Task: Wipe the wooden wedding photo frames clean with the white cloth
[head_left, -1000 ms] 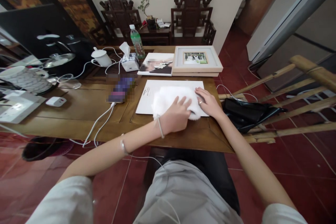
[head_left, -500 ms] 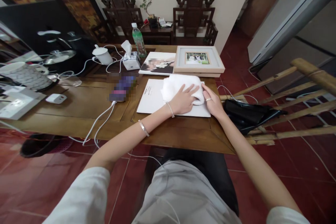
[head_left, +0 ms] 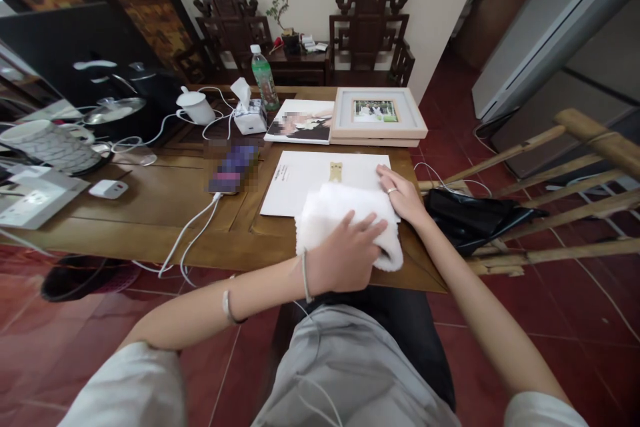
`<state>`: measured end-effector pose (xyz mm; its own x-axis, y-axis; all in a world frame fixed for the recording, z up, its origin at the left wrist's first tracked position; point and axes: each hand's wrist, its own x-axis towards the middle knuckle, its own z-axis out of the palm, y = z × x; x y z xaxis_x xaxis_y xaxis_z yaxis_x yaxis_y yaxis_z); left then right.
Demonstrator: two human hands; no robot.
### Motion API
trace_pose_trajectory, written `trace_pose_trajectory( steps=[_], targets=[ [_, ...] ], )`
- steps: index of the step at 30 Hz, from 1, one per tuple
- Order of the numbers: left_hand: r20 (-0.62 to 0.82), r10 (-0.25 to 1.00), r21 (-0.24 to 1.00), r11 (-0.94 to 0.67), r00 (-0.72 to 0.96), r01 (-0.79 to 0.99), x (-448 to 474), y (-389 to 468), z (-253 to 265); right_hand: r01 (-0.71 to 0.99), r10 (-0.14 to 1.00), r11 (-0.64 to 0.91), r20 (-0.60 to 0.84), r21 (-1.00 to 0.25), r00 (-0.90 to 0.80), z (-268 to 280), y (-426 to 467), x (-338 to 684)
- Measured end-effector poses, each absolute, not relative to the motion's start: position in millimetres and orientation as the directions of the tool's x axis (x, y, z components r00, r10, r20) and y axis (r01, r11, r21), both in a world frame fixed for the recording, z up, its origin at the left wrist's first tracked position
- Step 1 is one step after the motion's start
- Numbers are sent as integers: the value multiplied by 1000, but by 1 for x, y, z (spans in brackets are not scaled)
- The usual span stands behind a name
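A white fluffy towel (head_left: 330,213), folded into a pad, covers the near right part of a flat white panel (head_left: 300,177) and overlaps its front edge. My left hand (head_left: 353,253) grips the towel from above, its fingers spread and bent into the pile; the thumb is hidden. On the panel's right edge rests my right hand (head_left: 403,193), fingers extended, holding nothing and steadying the board by touch. A small gold-coloured metal plate (head_left: 335,171) shows on the panel above the towel. Small print runs along the panel's left side.
Behind the panel lie a photo print (head_left: 300,121) and stacked wooden picture frames (head_left: 420,121). A phone (head_left: 233,169) on a cable, tissue box (head_left: 251,118), green bottle (head_left: 264,77), lidded cup (head_left: 196,107) and power strip (head_left: 35,197) occupy the table's left. Bamboo chair rails (head_left: 600,177) stand right.
My left hand has drawn the towel toward me, from the panel's middle to its front edge, uncovering the gold-coloured plate. My right hand stays at the panel's right edge.
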<state>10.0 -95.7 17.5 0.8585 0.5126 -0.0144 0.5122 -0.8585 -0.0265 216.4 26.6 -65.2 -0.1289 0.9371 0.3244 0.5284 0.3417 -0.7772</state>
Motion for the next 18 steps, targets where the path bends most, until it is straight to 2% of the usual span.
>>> trace_pose_trajectory(
  steps=[2, 6, 10, 13, 18],
  targets=[
    [-31, 543, -4, -839, 839, 543, 3, -76, 17, 582, 923, 377, 340, -720, -178, -67, 28, 217],
    [-83, 705, 39, -704, 704, 709, -7, -10, 10, 650, 900, 430, 354, -627, -254, -68, 28, 217],
    [-10, 751, 43, -659, 660, 751, -8, 33, -1, 670, 894, 442, 351, -596, -278, -67, 27, 217],
    [30, 768, 0, -640, 640, 768, -4, 26, -6, 667, 895, 442, 350, -600, -277, -67, 27, 217],
    [19, 745, -1, -667, 667, 745, -6, -45, -5, 656, 889, 452, 366, -604, -276, -69, 27, 217]
  ],
)
